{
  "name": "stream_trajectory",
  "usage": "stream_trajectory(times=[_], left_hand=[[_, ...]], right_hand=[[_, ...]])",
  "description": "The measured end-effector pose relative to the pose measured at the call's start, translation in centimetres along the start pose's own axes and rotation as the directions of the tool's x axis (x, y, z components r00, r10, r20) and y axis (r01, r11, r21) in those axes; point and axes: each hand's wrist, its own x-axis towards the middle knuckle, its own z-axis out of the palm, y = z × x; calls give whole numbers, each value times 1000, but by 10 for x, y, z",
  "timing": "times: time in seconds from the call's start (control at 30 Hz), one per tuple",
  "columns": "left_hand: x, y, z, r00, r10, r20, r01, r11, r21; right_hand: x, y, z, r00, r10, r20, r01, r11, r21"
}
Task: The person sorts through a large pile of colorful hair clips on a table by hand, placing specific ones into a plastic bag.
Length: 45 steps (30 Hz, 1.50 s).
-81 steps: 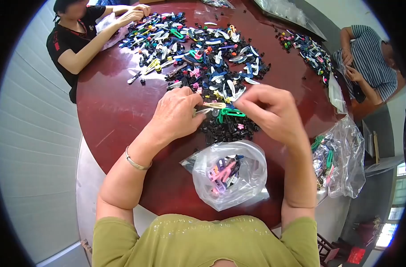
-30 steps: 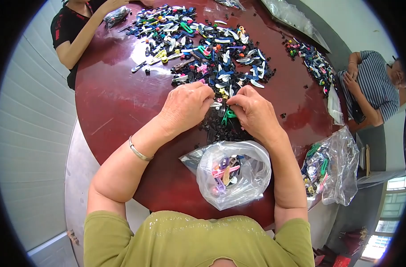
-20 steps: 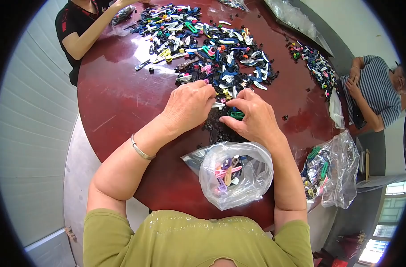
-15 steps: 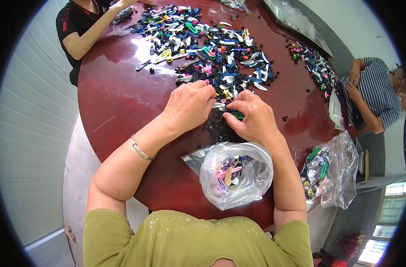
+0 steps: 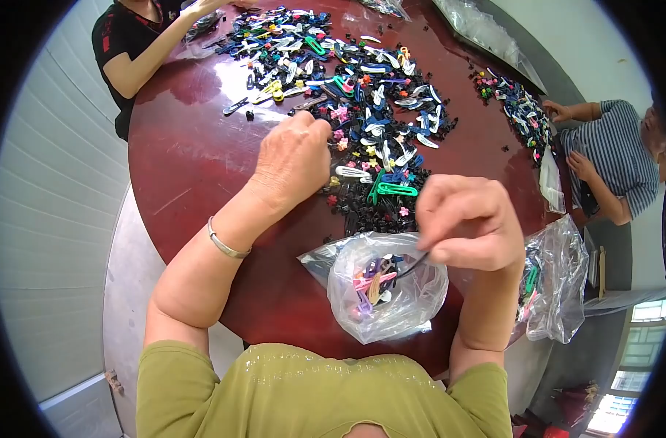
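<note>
A long pile of hair clips (image 5: 377,124), white, navy, black and green, runs over the dark red table (image 5: 180,168). My left hand (image 5: 296,153) rests at the pile's left edge with its fingers curled down; what they hold, if anything, is hidden. Between the thumb and fingers of my right hand (image 5: 471,223) is a thin dark clip (image 5: 413,266), hanging over the right side of the open plastic bag (image 5: 340,292). Pink, purple and tan clips (image 5: 375,283) lie inside that bag. Two green clips (image 5: 397,190) lie on the pile, left of my right hand.
A second clear bag (image 5: 555,285) with clips lies to the right. Farther right are a smaller clip pile (image 5: 526,117) and a person in a striped shirt (image 5: 614,157). Another person in black (image 5: 132,44) sits at the upper left. A tray of plastic bags (image 5: 486,33) is at the top right.
My right hand has moved from the pile toward me and over the bag, with a dark clip. My left hand has shifted up and left. The striped-shirt person's hands have moved apart.
</note>
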Motion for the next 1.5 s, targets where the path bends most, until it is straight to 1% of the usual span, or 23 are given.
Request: stream_trajectory(times=[0.03, 0.1, 0.13, 0.23, 0.33, 0.43, 0.57, 0.67, 0.73, 0.8, 0.87, 0.9, 0.93, 0.97, 1.07, 1.1, 1.17, 1.2, 1.3, 1.33, 1.37, 1.43, 1.5], left_hand=[[1, -2, -2, 1000, -22, 2, 22, 999, 42], [3, -4, -8, 998, -68, 0, 67, 990, 126], [4, -3, -12, 985, -145, 91, 126, 975, 183], [2, -15, -8, 956, -216, 200, 157, 949, 272], [2, -10, -7, 937, -245, 249, 199, 960, 197], [-4, -8, 0, 967, -129, 219, 110, 989, 99], [-5, -7, 8, 987, 0, 160, 10, 998, -59], [-3, -5, 10, 989, -2, 150, 33, 979, -201], [2, -11, 12, 997, -21, 68, 35, 976, -215], [6, -16, 6, 999, -44, 7, 45, 987, -156], [8, -20, 3, 997, -77, -17, 76, 994, -78], [9, -21, 2, 995, -93, -31, 92, 995, -40], [9, -23, 2, 984, -173, 33, 173, 985, 7], [9, -24, 5, 983, -178, 49, 177, 984, 17], [5, -24, 13, 980, -179, 84, 179, 984, 7], [4, -24, 13, 982, -169, 88, 171, 985, -22], [4, -22, 14, 986, -130, 103, 137, 989, -62], [4, -21, 14, 988, -103, 114, 112, 991, -71], [2, -17, 15, 993, -20, 115, 38, 987, -153], [2, -16, 16, 994, 6, 108, 15, 982, -189], [1, -14, 16, 994, 26, 103, -4, 978, -210], [1, -11, 17, 993, 66, 93, -40, 967, -252], [2, -8, 14, 990, 102, 101, -69, 955, -288]], right_hand=[[3, -2, 5, 998, 57, 0, -56, 994, -90], [11, 26, 17, 946, 135, -293, -171, 980, -103], [16, 46, 16, 931, 80, -356, -190, 938, -288], [20, 81, 20, 912, 32, -408, -298, 736, -608], [24, 94, 30, 902, -47, -428, -309, 623, -719], [26, 104, 36, 912, -114, -393, -266, 566, -781], [28, 102, 37, 919, -65, -390, -278, 595, -754], [28, 99, 36, 910, 4, -414, -317, 650, -691], [26, 97, 30, 904, 57, -425, -333, 718, -612], [23, 86, 24, 864, 163, -477, -367, 851, -374], [21, 66, 17, 808, 302, -506, -398, 913, -89], [19, 57, 11, 832, 306, -464, -360, 932, -31], [15, 48, 4, 854, 305, -421, -323, 946, 30], [13, 40, -1, 876, 299, -379, -286, 954, 92], [3, 14, -4, 981, 128, -144, -98, 976, 195], [1, 5, -7, 998, 56, -27, -54, 994, 93], [-3, -8, -2, 992, 88, 91, -95, 993, 75], [-1, -9, -5, 987, 59, 149, -56, 998, -24], [1, 6, -5, 986, 110, -125, -136, 966, -219], [5, 19, -4, 922, 184, -341, -285, 919, -273], [11, 41, -7, 888, 52, -456, -258, 878, -403], [12, 76, -12, 854, -3, -521, -331, 769, -547], [15, 87, -6, 850, 14, -527, -396, 676, -621]])
